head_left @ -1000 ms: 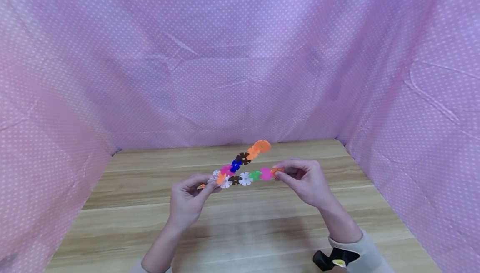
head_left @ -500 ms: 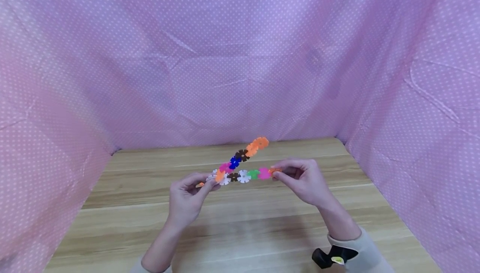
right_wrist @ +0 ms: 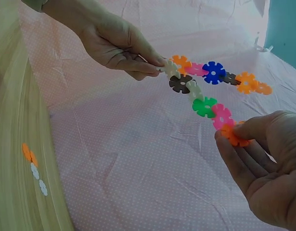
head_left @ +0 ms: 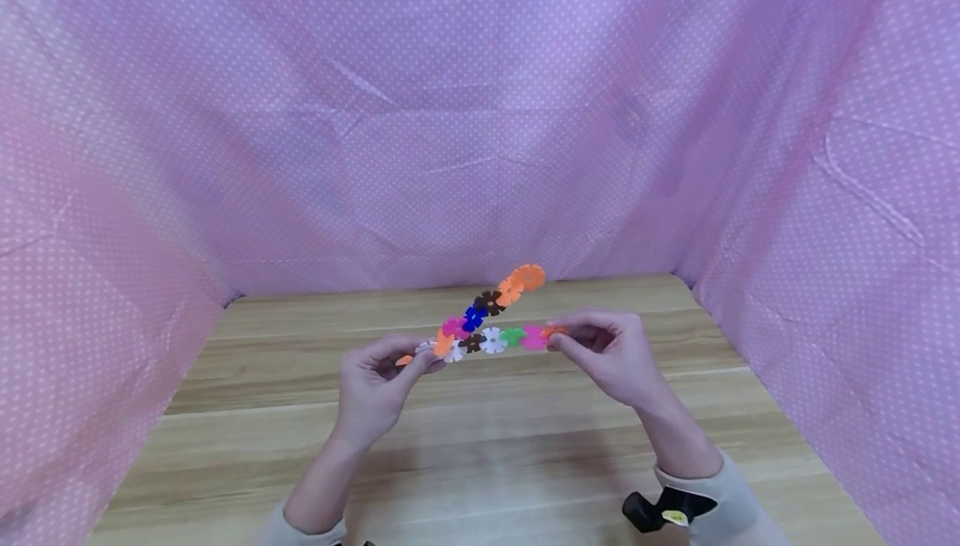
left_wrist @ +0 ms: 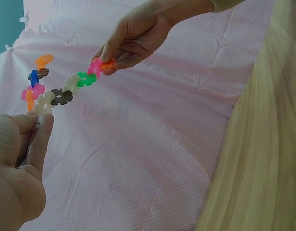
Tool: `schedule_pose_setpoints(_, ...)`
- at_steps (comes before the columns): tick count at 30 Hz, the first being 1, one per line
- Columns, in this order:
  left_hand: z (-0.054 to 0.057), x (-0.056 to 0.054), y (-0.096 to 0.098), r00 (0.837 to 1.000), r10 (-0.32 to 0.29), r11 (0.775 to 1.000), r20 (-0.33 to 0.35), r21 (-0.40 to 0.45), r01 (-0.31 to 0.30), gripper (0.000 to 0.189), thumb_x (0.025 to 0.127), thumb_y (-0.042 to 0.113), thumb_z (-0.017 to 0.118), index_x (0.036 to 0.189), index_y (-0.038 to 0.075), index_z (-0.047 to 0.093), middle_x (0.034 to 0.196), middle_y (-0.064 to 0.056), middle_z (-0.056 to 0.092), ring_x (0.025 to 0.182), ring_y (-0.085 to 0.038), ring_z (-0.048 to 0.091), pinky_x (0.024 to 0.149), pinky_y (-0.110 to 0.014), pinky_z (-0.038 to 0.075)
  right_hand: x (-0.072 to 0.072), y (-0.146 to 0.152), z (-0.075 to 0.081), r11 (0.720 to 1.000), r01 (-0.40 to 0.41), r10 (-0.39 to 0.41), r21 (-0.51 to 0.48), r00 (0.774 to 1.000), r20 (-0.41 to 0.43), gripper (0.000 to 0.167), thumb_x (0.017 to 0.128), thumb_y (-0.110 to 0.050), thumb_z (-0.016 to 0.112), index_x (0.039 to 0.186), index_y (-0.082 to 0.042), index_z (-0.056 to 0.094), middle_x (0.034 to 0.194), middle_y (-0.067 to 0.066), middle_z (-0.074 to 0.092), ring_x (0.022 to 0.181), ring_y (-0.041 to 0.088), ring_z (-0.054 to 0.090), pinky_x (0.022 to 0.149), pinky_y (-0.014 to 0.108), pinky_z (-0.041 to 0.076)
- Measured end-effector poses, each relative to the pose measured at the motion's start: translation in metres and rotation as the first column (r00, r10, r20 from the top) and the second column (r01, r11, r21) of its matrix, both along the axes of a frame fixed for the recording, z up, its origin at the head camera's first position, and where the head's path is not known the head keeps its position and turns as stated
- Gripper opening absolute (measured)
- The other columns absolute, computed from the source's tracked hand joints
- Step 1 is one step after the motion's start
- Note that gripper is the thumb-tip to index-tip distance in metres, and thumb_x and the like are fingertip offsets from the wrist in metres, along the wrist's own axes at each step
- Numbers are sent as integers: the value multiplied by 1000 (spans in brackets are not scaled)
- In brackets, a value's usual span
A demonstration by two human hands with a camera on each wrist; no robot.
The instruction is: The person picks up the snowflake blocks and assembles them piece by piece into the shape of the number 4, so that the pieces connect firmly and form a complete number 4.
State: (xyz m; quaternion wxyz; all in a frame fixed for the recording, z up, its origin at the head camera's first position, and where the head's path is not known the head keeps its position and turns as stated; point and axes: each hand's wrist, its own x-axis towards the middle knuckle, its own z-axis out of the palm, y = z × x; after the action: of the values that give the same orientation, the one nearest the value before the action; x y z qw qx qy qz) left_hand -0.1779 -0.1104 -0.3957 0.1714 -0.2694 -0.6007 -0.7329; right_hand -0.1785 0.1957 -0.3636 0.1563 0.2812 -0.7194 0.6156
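Chain of flowers [head_left: 492, 340] looks already joined in a fork, left hand [head_left: 375, 392] and right hand [head_left: 617, 358] each pinching it, any remaining work unclear.

Flower chain [head_left: 491, 347] between left grip [head_left: 375, 389] and right grip [head_left: 618, 363], above table [head_left: 495, 438], before curtain [head_left: 480, 129].

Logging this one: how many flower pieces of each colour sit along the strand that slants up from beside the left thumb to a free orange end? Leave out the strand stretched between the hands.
orange pieces: 3
pink piece: 1
blue piece: 1
dark brown piece: 1
Total: 6
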Motion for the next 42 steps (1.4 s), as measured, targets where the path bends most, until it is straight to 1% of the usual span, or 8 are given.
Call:
schedule_pose_setpoints(9,-5,0,4,996,-82,995,-44,51,84,17,87,-27,67,101,-19,72,98,1,80,87,-12,80,76,-37,69,1,3,1,1000,31,-31,-7,999,21,15,91,14,73,106,13,74,95,-10,80,79,2,73,54,15,54)
schedule_pose_setpoints(12,-5,1,5,998,-63,997,-16,52,63,14,88,-26,67,101,-22,70,97,2,81,87,-12,81,77,-37,69,1,2,-1,999,24,-24,-22,1000,19,15,91,14,73,106,14,73,95,-10,80,80,2,74,55,15,56)
schedule_pose_setpoints(17,-5,4,7,999,-18,999,29,46,17,12,89,-23,69,101,-23,69,96,3,81,85,-12,81,78,-37,68,0,0,-3,997,-2,4,-76,1000,24,16,90,17,72,106,14,74,99,-8,81,85,4,78,66,18,64)
schedule_pose_setpoints(23,-8,4,8,999,-15,993,41,115,10,18,89,-25,67,101,-14,75,95,-1,81,83,-13,81,76,-36,69,-1,-3,-5,992,-38,41,-120,999,22,19,89,19,72,108,16,72,99,-6,82,88,6,79,72,20,67)
schedule_pose_setpoints(27,-8,5,9,998,-3,992,63,124,-5,22,88,-25,67,102,-10,77,94,-1,81,83,-13,81,76,-36,69,-1,-3,-6,987,-66,65,-148,998,-8,28,89,21,70,112,6,77,103,-4,82,91,7,80,77,23,68)
schedule_pose_setpoints(32,-7,7,9,997,8,993,76,116,-17,18,88,-25,68,102,-14,74,94,-1,81,82,-13,80,75,-36,69,-2,-3,-4,984,-72,68,-163,997,-28,35,89,23,68,113,0,78,103,-4,82,92,7,80,79,24,68)
schedule_pose_setpoints(38,-8,8,9,997,-5,996,73,90,-2,14,88,-23,69,101,-19,71,96,0,81,82,-12,80,76,-35,69,-3,-4,0,984,-49,44,-169,998,-33,23,89,23,68,111,16,71,101,-4,82,89,7,79,77,24,68)
schedule_pose_setpoints(42,-12,7,9,997,-66,994,32,84,63,18,88,-25,67,106,-19,70,102,-1,81,91,-14,80,78,-36,70,-4,-6,4,983,-35,29,-180,999,-36,22,88,23,68,110,23,66,100,-5,82,88,6,79,76,24,68)
